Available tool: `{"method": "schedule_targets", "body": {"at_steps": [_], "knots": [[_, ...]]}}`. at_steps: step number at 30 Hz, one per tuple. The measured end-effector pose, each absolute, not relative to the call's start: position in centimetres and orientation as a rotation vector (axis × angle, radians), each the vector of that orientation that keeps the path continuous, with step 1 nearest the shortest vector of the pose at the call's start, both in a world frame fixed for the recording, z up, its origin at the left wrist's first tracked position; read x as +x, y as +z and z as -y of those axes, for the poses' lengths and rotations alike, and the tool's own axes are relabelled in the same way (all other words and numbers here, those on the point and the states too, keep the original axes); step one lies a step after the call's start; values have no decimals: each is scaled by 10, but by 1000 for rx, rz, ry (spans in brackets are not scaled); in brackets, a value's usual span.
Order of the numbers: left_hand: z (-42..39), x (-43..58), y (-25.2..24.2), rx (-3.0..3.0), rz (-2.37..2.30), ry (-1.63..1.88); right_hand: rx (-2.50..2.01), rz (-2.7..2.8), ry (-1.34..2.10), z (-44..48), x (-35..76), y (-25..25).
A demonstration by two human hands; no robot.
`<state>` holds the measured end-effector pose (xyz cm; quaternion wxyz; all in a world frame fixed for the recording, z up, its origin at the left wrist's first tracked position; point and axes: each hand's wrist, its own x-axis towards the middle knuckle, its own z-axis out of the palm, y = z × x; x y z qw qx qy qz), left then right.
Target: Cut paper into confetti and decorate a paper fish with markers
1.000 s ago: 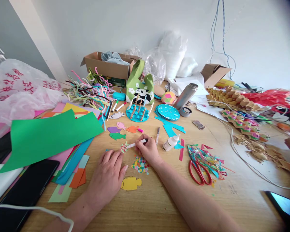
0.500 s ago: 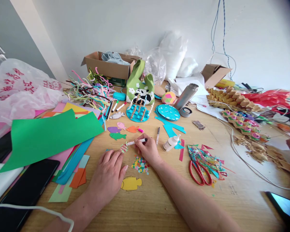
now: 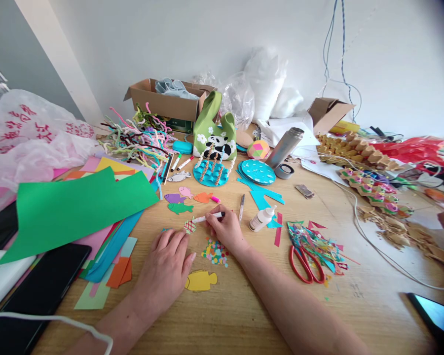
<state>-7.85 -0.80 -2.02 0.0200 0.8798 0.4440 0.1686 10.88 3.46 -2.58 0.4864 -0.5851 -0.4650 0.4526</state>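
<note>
My right hand [image 3: 225, 228] pinches a white marker [image 3: 210, 217], its tip at a small paper fish [image 3: 189, 226] with red and green criss-cross lines. Flat on the table, fingers stretched, my left hand [image 3: 169, 264] touches the near edge of that fish with its fingertips. Colourful paper dots [image 3: 215, 252] lie below my right hand, and a yellow paper fish [image 3: 201, 281] is beside my left thumb. Beyond the hands are a green fish [image 3: 180, 209], a purple fish [image 3: 173, 198], an orange fish [image 3: 203, 197] and a pink marker cap [image 3: 215, 199].
A glue bottle [image 3: 262, 219], red-handled scissors [image 3: 306, 265] and paper scraps [image 3: 318, 244] lie to the right. Coloured paper sheets [image 3: 81, 207] and a black phone [image 3: 48, 291] cover the left. Behind stand a panda bag [image 3: 215, 135] and a metal flask [image 3: 285, 148].
</note>
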Motion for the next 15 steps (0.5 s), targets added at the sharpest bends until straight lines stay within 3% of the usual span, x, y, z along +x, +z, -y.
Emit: {"method": "schedule_targets", "body": {"at_steps": [15], "knots": [[8,-78,-20,2739,-1374,541,-1408,1043,1036,-35,111,-29]]}}
